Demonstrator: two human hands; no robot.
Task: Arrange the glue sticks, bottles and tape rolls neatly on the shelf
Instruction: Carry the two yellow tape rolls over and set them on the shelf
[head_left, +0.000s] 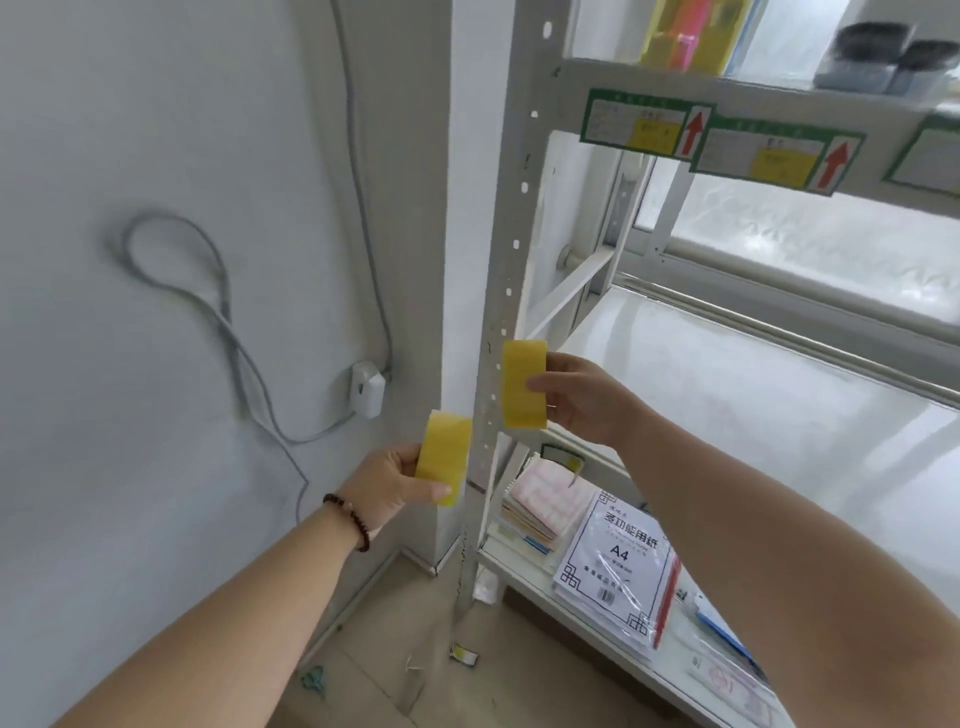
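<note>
Tape rolls, two, yellow, one in each of the hands. Left hand (387, 480) pinches the lower tape roll (444, 457) edge-on between thumb and fingers, out to the left of the shelf upright (511, 249), in front of the wall. Right hand (576, 397) pinches the upper tape roll (524, 384) the same way, just in front of the upright, at the level of the middle shelf (753, 395). Both rolls are in the air; neither touches the shelf.

Middle shelf board shows white and bare in the part seen. Lower shelf (524, 566) carries a pack of A4 paper (615, 566) and a stack of notebooks (540, 509). Top shelf holds coloured items, blurred.

Judgement: step in hand is placing the rolls on the middle shelf.

Method notes:
- Bring the right roll in first, round the upright, not across it.
- The left roll must clear the upright too; it sits outside the frame now.
- Lay each roll flat on its face, so it cannot run off.
- Set the second one touching or stacked on the first, edges in line.
- Keep them near the left end, leaving room for glue sticks and bottles, none of which are in view.
</note>
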